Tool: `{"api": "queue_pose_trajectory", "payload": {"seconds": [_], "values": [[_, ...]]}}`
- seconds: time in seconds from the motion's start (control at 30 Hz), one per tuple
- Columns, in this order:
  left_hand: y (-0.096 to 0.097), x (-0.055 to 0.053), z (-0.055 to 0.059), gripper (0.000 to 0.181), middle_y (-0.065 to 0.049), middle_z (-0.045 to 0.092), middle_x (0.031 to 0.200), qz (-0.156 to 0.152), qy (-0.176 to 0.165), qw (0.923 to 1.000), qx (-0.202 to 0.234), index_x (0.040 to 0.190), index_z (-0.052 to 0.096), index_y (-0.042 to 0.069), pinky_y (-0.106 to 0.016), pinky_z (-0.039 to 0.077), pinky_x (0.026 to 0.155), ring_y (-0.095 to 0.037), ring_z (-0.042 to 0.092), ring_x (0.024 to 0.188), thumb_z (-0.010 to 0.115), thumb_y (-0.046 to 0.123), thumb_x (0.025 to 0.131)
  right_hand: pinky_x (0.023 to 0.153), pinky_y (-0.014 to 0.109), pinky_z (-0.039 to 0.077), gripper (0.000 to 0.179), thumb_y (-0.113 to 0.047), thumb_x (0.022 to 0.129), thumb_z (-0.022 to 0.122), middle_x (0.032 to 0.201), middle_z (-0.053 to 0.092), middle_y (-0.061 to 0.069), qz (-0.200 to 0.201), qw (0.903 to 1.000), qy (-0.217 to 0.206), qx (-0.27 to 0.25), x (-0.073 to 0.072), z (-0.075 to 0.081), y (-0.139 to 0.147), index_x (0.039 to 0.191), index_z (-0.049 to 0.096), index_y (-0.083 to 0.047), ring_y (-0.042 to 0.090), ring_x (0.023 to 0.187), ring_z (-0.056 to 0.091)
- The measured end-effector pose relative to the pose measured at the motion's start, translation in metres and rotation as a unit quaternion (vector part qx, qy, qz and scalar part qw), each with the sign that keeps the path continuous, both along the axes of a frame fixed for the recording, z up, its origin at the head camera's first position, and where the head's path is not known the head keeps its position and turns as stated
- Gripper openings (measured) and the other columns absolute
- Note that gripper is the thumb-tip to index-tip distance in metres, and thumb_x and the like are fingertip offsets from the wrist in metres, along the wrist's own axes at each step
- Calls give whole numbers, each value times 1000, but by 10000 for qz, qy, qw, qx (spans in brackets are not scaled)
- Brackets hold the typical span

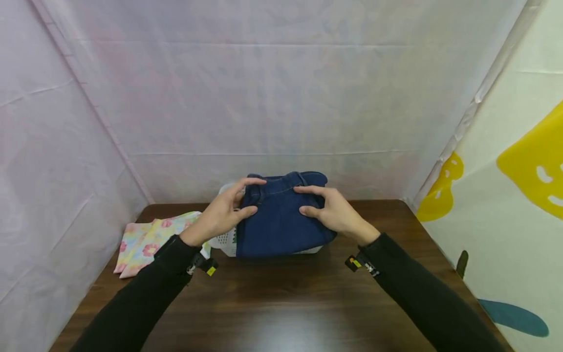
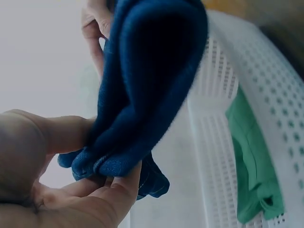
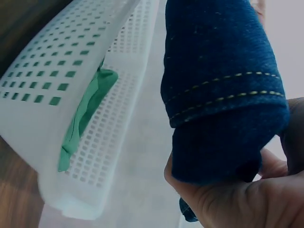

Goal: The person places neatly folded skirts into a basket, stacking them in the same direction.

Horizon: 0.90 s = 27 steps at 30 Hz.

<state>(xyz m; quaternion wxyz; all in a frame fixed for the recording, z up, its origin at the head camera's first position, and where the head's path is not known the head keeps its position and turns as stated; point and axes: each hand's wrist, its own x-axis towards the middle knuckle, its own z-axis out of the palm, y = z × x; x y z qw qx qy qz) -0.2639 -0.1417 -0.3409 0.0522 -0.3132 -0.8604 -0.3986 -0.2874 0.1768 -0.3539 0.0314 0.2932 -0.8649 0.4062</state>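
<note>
Dark blue folded jeans with a stitched waistband and belt loops are held over a white perforated plastic basket. My left hand pinches their left side, the thumb on the near face and the fingers behind in the left wrist view. On the opposite side my right hand grips the folded denim between thumb and fingers. Both wrist views show the jeans above the basket's rim. Inside the basket lies a folded green cloth. From the head view the jeans hide most of the basket.
A folded floral cloth in yellow and pink lies on the left of the brown wooden table, partly behind the left forearm. White sheeting stands behind the table and along the left. A white sheet with yellow shapes is on the right.
</note>
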Motion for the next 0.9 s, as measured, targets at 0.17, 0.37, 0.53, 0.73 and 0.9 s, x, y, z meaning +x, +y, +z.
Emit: {"api": "queue_pose_trajectory", "payload": {"seconds": [0.17,0.37,0.53,0.73,0.9], "values": [[-7,-20,2,36,1,56,129,140,-116,9995,-241,134,63,33,-36,35,50,-25,37,54,62,15,103,100,42,45,51,-30,96,72,147,49,-3,-18,9998,-18,180,-24,2,-12,144,56,-31,18,130,49],[-10,-41,0,36,-5,50,143,466,-417,9969,-476,135,64,31,-32,30,41,-23,27,40,60,13,104,98,41,47,58,-22,93,77,152,42,2,-179,9976,-582,330,-45,3,-25,145,54,-30,22,133,46],[-10,-56,-7,41,-14,41,151,652,-663,9919,-869,138,62,29,-32,30,42,-19,26,41,60,9,103,95,41,49,69,-9,86,80,157,35,8,-269,9910,-1201,521,-58,-1,-30,147,52,-28,26,133,46],[-10,-68,-22,43,-20,35,156,669,-992,9838,-1336,139,61,22,-30,28,44,-15,24,41,62,5,100,86,37,49,72,-4,86,79,160,28,14,-410,9814,-1602,978,-66,-15,-33,149,51,-25,29,140,37],[-9,-71,-33,48,-21,41,152,324,-1164,9749,-1871,143,57,17,-29,29,46,-14,29,47,66,3,97,84,36,49,72,-6,82,82,155,37,18,-323,9752,-1497,1598,-69,-24,-36,147,53,-16,32,133,46]]}}
